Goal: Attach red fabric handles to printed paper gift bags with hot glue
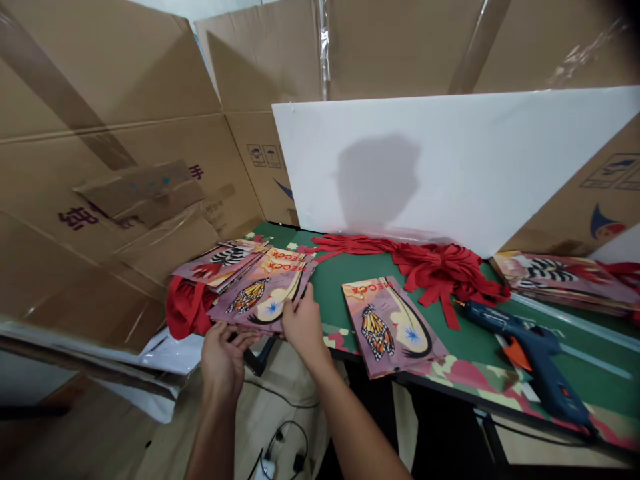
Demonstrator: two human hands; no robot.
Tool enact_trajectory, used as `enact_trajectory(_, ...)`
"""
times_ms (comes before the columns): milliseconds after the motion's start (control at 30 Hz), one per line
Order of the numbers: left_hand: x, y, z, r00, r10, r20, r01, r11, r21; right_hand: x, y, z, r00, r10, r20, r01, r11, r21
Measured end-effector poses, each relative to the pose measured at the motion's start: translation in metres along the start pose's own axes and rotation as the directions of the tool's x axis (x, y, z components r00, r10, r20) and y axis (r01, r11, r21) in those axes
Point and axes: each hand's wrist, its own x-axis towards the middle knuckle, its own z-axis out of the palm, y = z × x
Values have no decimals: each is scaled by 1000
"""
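Flat printed paper bags (265, 287) with an orange butterfly and red "MECCA" lettering lie in a stack at the table's left end. My right hand (305, 323) pinches the stack's right edge, thumb on top and the other fingers hidden beneath. At the near edge, my left hand (225, 350) has its fingers curled under the bags. Red ribbon loops (189, 307) hang out beside the stack on the left. One more butterfly bag (393, 327) lies alone to the right of my hands, at the table's front edge.
A blue glue gun (530, 360) rests at the right near clear glue sticks (580, 323). Bundled red ribbons (445, 270) lie along the back. More printed bags (565, 280) are stacked far right. Cardboard walls (125, 167) and a white board (450, 160) enclose the green table (333, 293).
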Motion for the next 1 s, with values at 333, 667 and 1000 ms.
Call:
enact_trajectory(333, 30, -2, 39, 999, 15, -31, -12, 996, 93, 17, -9, -37, 971, -110, 213, 164, 953, -255)
enact_trajectory(667, 32, 0, 20, 995, 101, -1, -96, 950, 297, 18, -6, -21, 966, -164, 200, 224, 919, -325)
enact_trajectory(1000, 26, 3, 26, 989, 147, 16, -145, 938, 315, 15, -17, -16, 970, -154, 190, 213, 913, -347)
